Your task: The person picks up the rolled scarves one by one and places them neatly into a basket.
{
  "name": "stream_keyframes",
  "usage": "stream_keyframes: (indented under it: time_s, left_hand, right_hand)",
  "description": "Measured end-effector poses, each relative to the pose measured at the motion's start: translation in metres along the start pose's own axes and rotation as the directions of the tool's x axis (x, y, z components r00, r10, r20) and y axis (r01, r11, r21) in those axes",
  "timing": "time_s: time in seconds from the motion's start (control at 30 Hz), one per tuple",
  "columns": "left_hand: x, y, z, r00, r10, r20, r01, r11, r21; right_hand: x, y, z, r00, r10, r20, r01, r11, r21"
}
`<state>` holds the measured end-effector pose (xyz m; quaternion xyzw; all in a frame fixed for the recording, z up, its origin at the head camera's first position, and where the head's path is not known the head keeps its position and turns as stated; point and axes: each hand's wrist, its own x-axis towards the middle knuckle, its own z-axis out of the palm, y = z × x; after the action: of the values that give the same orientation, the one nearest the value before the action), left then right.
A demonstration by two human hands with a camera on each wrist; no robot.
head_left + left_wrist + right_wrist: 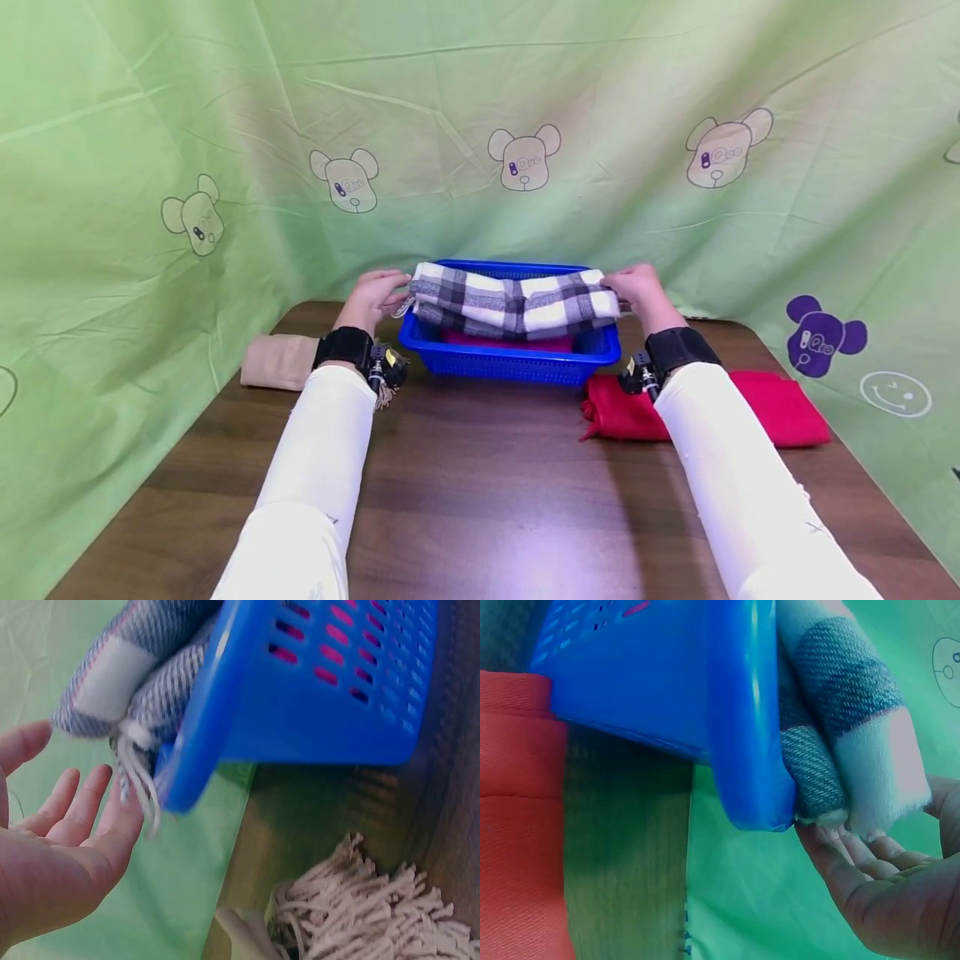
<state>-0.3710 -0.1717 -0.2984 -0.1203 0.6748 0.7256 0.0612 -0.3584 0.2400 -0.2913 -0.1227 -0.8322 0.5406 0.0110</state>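
A folded black, grey and white plaid scarf lies across the top of a blue plastic basket, sagging in the middle with both ends over the rim. My left hand is at its left end; in the left wrist view the fingers spread loosely beside the scarf's fringe, thumb apart from the fabric. At the opposite end my right hand holds the scarf, fingers underneath and thumb on the outer side in the right wrist view, their tips partly hidden. Pinkish-red cloth shows inside the basket below the scarf.
To the left on the wooden table lies a folded beige scarf with tassels. A folded red scarf lies at the right, partly behind my right arm. Green patterned fabric hangs close behind the basket.
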Motion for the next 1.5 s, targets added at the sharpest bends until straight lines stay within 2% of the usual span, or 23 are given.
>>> stream_keyframes:
  time_s: [0.17, 0.33, 0.6, 0.9, 1.17, 1.5]
  left_hand:
    - [-0.007, -0.004, -0.012, 1.000, 0.018, 0.019, -0.019, 0.999, 0.032]
    - [-0.012, -0.010, -0.025, 0.999, 0.045, -0.003, -0.045, 0.995, 0.089]
    - [-0.018, -0.022, -0.040, 0.998, 0.066, 0.006, -0.066, 0.981, 0.183]
    - [-0.030, -0.036, -0.046, 0.994, 0.102, 0.037, -0.108, 0.951, 0.290]
    - [-0.043, -0.045, -0.054, 0.993, 0.112, 0.044, -0.120, 0.955, 0.270]
    - [-0.055, -0.061, -0.067, 0.992, 0.099, 0.074, -0.114, 0.964, 0.240]
  right_hand:
    - [-0.011, 0.004, -0.004, 0.998, -0.037, 0.048, 0.038, 0.999, -0.034]
    - [-0.024, 0.006, -0.011, 0.990, -0.098, 0.103, 0.107, 0.990, -0.086]
    - [-0.039, 0.008, -0.018, 0.980, -0.118, 0.160, 0.131, 0.989, -0.073]
    - [-0.054, 0.011, -0.018, 0.969, -0.159, 0.191, 0.185, 0.974, -0.127]
    - [-0.072, 0.018, -0.018, 0.957, -0.224, 0.185, 0.250, 0.959, -0.134]
    - [-0.097, 0.022, -0.006, 0.934, -0.252, 0.253, 0.287, 0.951, -0.112]
